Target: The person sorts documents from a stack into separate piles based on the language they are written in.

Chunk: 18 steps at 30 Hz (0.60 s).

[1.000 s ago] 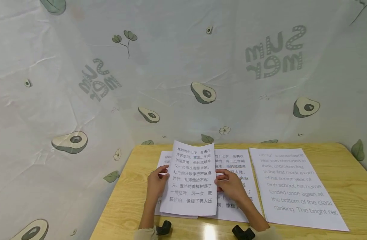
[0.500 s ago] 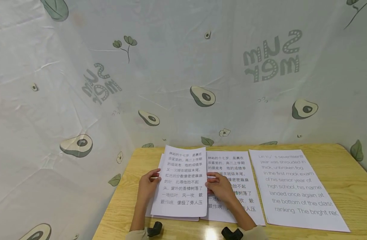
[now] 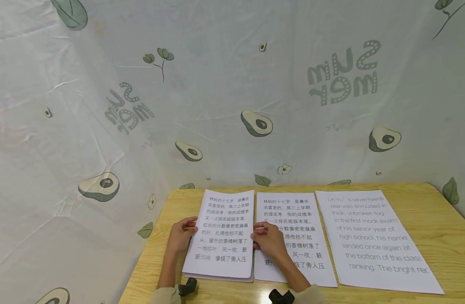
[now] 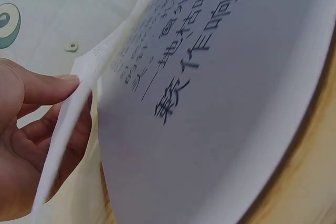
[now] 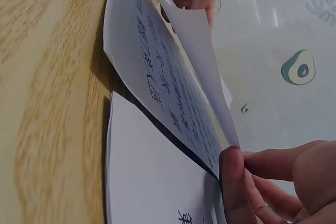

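Even, moderately bright light fills the head view, with glare at six o'clock on the yellow wood-grain bench (image 3: 225,291) and sheen on creases in the grey-white avocado-print cloth (image 3: 213,93) at ten o'clock. In the left wrist view, the white paper page with black Chinese print (image 4: 220,103) looks bluish-grey, its lines smeared toward eleven o'clock. The right wrist view shows bright streaks between one and two o'clock and shadow at ten.

The head view looks forward and down from farther back — cloth (image 3: 217,84) at twelve o'clock, table (image 3: 433,236) toward five. Both wrist views, close in and tilted, share the same papers (image 5: 202,40) from opposite sides — table at four in the left, nine in the right.
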Motion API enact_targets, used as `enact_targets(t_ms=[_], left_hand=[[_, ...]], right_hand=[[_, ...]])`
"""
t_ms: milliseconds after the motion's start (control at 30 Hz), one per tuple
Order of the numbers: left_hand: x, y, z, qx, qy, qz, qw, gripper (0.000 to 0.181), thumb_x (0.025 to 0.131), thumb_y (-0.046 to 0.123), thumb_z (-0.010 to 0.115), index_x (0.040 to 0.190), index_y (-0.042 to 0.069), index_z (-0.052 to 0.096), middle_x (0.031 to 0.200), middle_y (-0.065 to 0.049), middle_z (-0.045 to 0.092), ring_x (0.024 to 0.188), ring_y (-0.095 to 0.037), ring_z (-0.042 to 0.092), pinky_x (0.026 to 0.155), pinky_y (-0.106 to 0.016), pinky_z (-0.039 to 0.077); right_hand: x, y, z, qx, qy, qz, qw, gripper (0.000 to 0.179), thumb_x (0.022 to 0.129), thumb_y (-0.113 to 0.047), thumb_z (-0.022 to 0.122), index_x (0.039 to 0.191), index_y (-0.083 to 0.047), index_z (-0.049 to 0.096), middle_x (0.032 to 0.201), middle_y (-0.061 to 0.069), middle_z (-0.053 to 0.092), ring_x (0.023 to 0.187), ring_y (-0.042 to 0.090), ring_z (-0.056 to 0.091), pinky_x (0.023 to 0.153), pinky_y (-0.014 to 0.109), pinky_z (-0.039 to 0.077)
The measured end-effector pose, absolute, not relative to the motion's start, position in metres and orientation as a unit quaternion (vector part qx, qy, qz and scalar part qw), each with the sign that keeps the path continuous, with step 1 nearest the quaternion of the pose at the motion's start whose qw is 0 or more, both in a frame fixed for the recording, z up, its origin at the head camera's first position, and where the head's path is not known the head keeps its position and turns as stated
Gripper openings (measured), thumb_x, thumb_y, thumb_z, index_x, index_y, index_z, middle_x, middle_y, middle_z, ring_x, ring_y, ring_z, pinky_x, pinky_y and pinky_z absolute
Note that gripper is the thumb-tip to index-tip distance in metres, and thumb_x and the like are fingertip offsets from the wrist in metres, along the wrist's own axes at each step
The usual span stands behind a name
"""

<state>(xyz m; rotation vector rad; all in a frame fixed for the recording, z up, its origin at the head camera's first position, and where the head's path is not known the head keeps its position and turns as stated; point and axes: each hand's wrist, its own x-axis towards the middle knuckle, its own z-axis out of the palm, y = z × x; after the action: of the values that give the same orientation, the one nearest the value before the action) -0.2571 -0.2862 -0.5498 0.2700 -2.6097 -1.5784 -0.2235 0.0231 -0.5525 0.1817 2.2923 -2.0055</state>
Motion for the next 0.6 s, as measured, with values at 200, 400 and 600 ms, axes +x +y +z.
enact_targets(t_ms=[200,400,600], left_hand=[[-0.26,-0.289,-0.554,0.098,-0.852,-0.513,0.03,0.034,0.099,-0.003,0.069,0.133,0.001,0.073,0.116,-0.019,0.071,0.094,-0.023,0.069,0.076,-0.024,0.055],[-0.26,-0.287,-0.555,0.09,-0.86,-0.502,0.036,0.033,0.098,-0.003,0.07,0.131,-0.001,0.073,0.115,-0.02,0.073,0.096,-0.023,0.07,0.075,-0.023,0.056],[-0.253,-0.288,-0.546,0.1,-0.876,-0.469,0.053,0.032,0.101,0.007,0.072,0.132,0.001,0.073,0.115,-0.018,0.074,0.094,-0.024,0.074,0.071,-0.027,0.06]], right_hand=[[-0.224,0.02,-0.553,0.062,0.758,-0.648,0.034,0.03,0.092,-0.001,0.076,0.122,0.003,0.074,0.096,0.011,0.075,0.07,0.012,0.071,0.062,0.026,0.063],[-0.225,0.021,-0.553,0.05,0.769,-0.636,0.026,0.03,0.091,-0.001,0.077,0.12,0.004,0.075,0.097,0.011,0.076,0.073,0.012,0.072,0.063,0.026,0.063],[-0.225,0.032,-0.549,0.02,0.8,-0.6,0.001,0.023,0.093,-0.003,0.076,0.115,0.004,0.077,0.092,0.009,0.075,0.067,0.014,0.071,0.06,0.024,0.059]])
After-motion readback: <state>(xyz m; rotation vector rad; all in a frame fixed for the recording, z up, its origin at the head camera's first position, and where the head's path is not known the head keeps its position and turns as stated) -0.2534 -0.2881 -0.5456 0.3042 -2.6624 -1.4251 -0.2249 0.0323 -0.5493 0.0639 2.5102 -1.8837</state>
